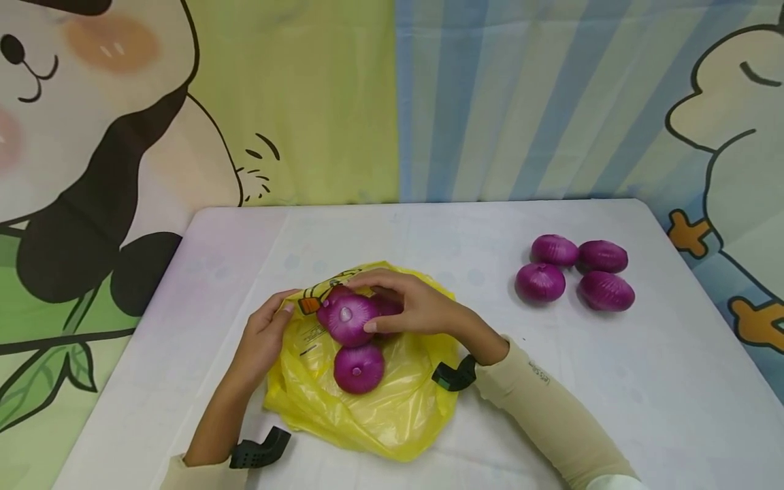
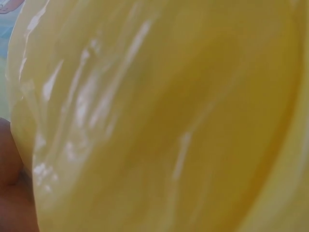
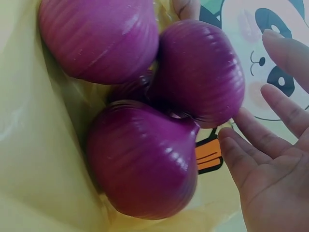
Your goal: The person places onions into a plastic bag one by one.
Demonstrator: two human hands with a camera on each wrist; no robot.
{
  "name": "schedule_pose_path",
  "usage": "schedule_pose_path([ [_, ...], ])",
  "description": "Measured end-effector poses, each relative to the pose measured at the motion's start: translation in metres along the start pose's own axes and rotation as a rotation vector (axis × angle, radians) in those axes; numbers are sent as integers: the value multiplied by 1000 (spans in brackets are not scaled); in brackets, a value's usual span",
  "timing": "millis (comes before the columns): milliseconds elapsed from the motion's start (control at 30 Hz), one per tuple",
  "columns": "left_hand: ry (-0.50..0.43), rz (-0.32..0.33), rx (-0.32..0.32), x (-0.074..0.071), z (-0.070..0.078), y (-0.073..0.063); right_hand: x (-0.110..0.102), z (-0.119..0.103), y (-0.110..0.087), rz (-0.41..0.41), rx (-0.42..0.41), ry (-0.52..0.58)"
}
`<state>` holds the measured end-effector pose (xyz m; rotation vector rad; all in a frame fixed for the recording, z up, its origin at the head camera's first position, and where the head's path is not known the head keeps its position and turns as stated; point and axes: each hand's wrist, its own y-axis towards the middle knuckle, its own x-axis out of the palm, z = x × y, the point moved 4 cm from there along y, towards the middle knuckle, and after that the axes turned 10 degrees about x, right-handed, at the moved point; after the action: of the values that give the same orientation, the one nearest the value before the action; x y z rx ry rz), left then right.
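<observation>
A yellow plastic bag lies spread on the table with its mouth open, and several purple onions are gathered in it. On its left side my left hand pinches the rim, thumb on the inner side. My right hand reaches over the bag from the right, fingers spread beside the upper onions. In the right wrist view the right hand shows its palm, and its fingertips come right up to one onion. Yellow plastic fills most of the left wrist view.
A group of several more purple onions sits at the back right of the white table. Behind the table hangs a cartoon-printed cloth. Black wrist camera mounts stick out from both wrists, close to the bag.
</observation>
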<state>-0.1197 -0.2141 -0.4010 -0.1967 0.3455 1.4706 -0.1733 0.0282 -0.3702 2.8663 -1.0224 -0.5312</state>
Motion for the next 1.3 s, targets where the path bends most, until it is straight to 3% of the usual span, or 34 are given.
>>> schedule_pose_path([
  [233,-7,2,-5,0,-1,0,-7,-3,-5,-7,33,43],
  [767,-8,10,12,-1,0,-1,-22,-5,-23,44,38,-34],
  [1300,-19,21,26,-2,1,0,-40,4,-47,85,90,9],
])
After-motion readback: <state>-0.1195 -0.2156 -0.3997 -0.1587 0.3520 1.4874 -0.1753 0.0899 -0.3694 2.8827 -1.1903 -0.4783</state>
